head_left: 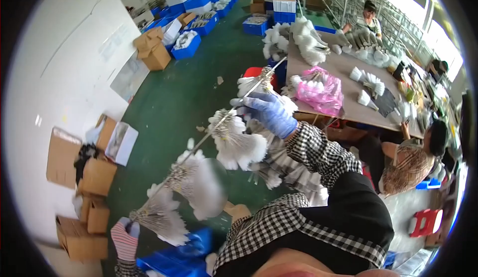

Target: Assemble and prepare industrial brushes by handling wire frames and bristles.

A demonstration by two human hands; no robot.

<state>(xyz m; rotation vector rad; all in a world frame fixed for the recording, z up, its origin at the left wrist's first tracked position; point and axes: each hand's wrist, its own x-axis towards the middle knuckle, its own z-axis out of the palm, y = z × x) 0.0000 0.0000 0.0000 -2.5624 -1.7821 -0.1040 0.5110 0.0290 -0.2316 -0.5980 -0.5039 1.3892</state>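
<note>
A long thin metal rod [201,141] runs slantwise from the lower left to the work table. Several bunches of white fluffy pieces on thin wire stems [241,147] hang from it. At the rod's lower end, my left hand [125,238], in a grey glove with a pink-striped cuff, is closed round it. Farther up, my right hand [271,112] wears a blue glove, its fingers bent over the rod between two bunches; its thumb is hidden. More white bunches [298,177] hang below my right forearm.
A brown work table [358,112] holds a pink plastic bag [318,92] and white bunches. Two people sit nearby, one at right [408,167], one at the far side [368,20]; another is partly visible. Cardboard boxes [97,177] line the left wall; blue crates [186,45] stand behind.
</note>
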